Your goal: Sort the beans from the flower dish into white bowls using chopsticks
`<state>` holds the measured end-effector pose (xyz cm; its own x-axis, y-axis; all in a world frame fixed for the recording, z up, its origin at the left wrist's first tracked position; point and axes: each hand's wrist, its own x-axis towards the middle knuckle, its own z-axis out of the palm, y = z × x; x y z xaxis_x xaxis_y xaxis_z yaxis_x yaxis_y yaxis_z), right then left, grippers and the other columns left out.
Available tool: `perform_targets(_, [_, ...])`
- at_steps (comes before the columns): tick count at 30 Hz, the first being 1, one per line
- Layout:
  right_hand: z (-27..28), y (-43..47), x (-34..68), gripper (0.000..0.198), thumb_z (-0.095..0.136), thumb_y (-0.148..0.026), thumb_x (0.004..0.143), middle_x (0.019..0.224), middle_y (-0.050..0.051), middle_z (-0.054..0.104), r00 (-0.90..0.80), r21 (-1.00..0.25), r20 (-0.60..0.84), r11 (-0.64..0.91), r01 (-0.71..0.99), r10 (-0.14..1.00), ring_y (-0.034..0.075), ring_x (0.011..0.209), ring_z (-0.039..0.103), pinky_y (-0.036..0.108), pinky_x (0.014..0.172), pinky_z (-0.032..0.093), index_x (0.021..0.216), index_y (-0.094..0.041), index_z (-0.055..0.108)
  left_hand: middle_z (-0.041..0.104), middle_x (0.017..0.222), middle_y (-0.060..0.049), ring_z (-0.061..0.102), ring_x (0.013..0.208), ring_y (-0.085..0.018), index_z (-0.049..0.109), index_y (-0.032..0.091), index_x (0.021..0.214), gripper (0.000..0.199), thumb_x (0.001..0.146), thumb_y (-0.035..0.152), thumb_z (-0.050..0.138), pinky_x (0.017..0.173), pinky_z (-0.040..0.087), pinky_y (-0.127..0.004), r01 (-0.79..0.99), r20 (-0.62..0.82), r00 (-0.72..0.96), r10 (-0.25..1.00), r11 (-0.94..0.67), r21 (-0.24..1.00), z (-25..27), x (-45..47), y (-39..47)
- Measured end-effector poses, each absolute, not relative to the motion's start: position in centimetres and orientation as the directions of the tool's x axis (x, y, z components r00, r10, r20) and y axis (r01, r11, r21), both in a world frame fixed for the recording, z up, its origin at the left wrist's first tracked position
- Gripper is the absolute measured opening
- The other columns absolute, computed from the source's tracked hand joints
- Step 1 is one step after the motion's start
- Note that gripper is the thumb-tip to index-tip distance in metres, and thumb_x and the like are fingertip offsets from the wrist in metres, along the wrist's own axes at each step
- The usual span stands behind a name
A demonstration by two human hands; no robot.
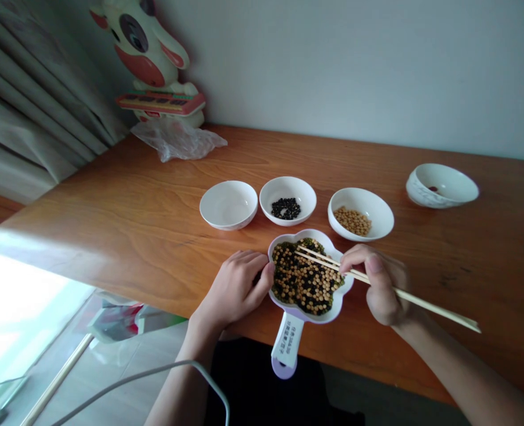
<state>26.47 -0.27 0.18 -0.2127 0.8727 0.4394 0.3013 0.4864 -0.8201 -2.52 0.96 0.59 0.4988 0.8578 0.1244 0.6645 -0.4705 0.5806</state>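
A pair of wooden chopsticks (pixel 426 305) is held in my right hand (pixel 383 287), its fingers closed round them. Their tips reach over mixed beans (pixel 304 284), yellow, black and green, in a flower-shaped dish (pixel 347 289) with a lilac rim and a labelled handle. My left hand (pixel 239 287) rests on the table at the dish's left side, fingers curled and thumb against the rim. Behind the dish, one white bowl (pixel 228 207) is bare inside. The middle bowl (pixel 308 204) contains black beans (pixel 286 208), and the right bowl (pixel 382 222) contains yellow beans (pixel 353 220).
Farther right stands another white bowl (pixel 455 188) with something small and dark red inside. A cow-shaped toy keyboard (pixel 164 103) and a clear plastic bag (pixel 184 142) sit at the back left of the wooden table (pixel 146 225). A grey cable (pixel 155 370) crosses below.
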Motion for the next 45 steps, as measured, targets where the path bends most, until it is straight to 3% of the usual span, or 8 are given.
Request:
perform_targets(7, [-0.4, -0.1, 26.6, 0.060, 0.031, -0.053, 0.110, 0.076, 0.007, 0.070, -0.073, -0.917, 0.317, 0.325, 0.230, 0.946, 0.022, 0.073, 0.064, 0.036, 0.063, 0.047, 0.079, -0.023, 0.072, 0.062, 0.080, -0.004, 0.055, 0.075, -0.018, 0.048, 0.021, 0.078, 0.035, 0.110, 0.030, 0.037, 0.078, 0.044, -0.034, 0.659, 0.132, 0.499, 0.857, -0.474, 0.584, 0.6, -2.5, 0.9])
perform_targets(19, [-0.4, 0.6, 26.6, 0.059, 0.036, -0.053, 0.110, 0.070, 0.005, 0.071, 0.053, -0.962, 0.259, 0.253, 0.103, 0.964, 0.018, 0.060, 0.056, 0.033, 0.054, 0.041, 0.077, -0.022, 0.074, 0.059, 0.080, -0.002, 0.053, 0.075, -0.018, 0.045, 0.021, 0.079, 0.035, 0.111, 0.031, 0.036, 0.079, 0.042, -0.034, 0.657, 0.115, 0.501, 0.858, -0.463, 0.595, 0.6, -2.5, 0.9])
perform_targets(29, [0.7, 0.3, 26.9, 0.063, 0.037, -0.056, 0.107, 0.061, 0.006, 0.066, 0.175, -0.914, 0.405, 0.405, 0.040, 0.897, 0.021, 0.062, 0.059, 0.036, 0.054, 0.041, 0.068, -0.025, 0.075, 0.059, 0.080, -0.002, 0.052, 0.076, -0.018, 0.046, 0.021, 0.079, 0.034, 0.111, 0.031, 0.037, 0.079, 0.041, -0.034, 0.654, 0.110, 0.506, 0.855, -0.464, 0.598, 0.5, -2.6, 1.0])
perform_targets(32, [0.7, 0.6, 28.0, 0.064, 0.037, -0.060, 0.107, 0.063, 0.007, 0.067, 0.169, -0.808, 0.587, 0.562, 0.178, 0.791, 0.023, 0.065, 0.064, 0.039, 0.058, 0.045, 0.070, -0.026, 0.077, 0.059, 0.080, -0.002, 0.051, 0.074, -0.017, 0.044, 0.021, 0.079, 0.035, 0.111, 0.031, 0.037, 0.078, 0.040, -0.033, 0.656, 0.110, 0.507, 0.855, -0.466, 0.594, 0.4, -2.6, 1.0])
perform_targets(35, [0.8, 1.2, 29.5, 0.064, 0.032, -0.053, 0.110, 0.066, 0.006, 0.071, 0.040, -0.508, 0.836, 0.743, 0.436, 0.548, 0.022, 0.060, 0.066, 0.040, 0.056, 0.047, 0.076, -0.024, 0.078, 0.058, 0.079, -0.001, 0.051, 0.073, -0.017, 0.044, 0.021, 0.078, 0.035, 0.111, 0.031, 0.037, 0.077, 0.040, -0.033, 0.657, 0.111, 0.502, 0.858, -0.461, 0.596, 0.4, -2.6, 1.0])
perform_targets(37, [0.9, 1.5, 30.5, 0.060, 0.032, -0.046, 0.111, 0.066, 0.007, 0.072, -0.067, -0.307, 0.908, 0.767, 0.563, 0.413, 0.021, 0.058, 0.066, 0.038, 0.054, 0.046, 0.079, -0.022, 0.077, 0.059, 0.080, -0.002, 0.052, 0.075, -0.018, 0.045, 0.021, 0.078, 0.035, 0.111, 0.031, 0.037, 0.078, 0.041, -0.033, 0.659, 0.106, 0.501, 0.859, -0.458, 0.597, 0.4, -2.5, 1.0])
perform_targets(39, [1.1, 1.7, 31.2, 0.057, 0.032, -0.039, 0.112, 0.068, 0.007, 0.073, -0.131, -0.196, 0.922, 0.728, 0.657, 0.366, 0.021, 0.060, 0.067, 0.037, 0.055, 0.046, 0.081, -0.021, 0.076, 0.059, 0.080, -0.002, 0.053, 0.075, -0.018, 0.046, 0.021, 0.079, 0.035, 0.111, 0.031, 0.037, 0.079, 0.041, -0.033, 0.659, 0.106, 0.500, 0.860, -0.457, 0.597, 0.5, -2.5, 1.0])
perform_targets(45, [1.1, 1.2, 32.1, 0.059, 0.026, -0.044, 0.111, 0.082, 0.010, 0.075, -0.035, -0.297, 0.863, 0.563, 0.771, 0.503, 0.023, 0.069, 0.067, 0.040, 0.061, 0.046, 0.089, -0.022, 0.076, 0.059, 0.080, -0.002, 0.053, 0.076, -0.018, 0.045, 0.021, 0.079, 0.035, 0.111, 0.031, 0.037, 0.079, 0.040, -0.034, 0.653, 0.109, 0.500, 0.859, -0.456, 0.605, 0.5, -2.5, 0.9])
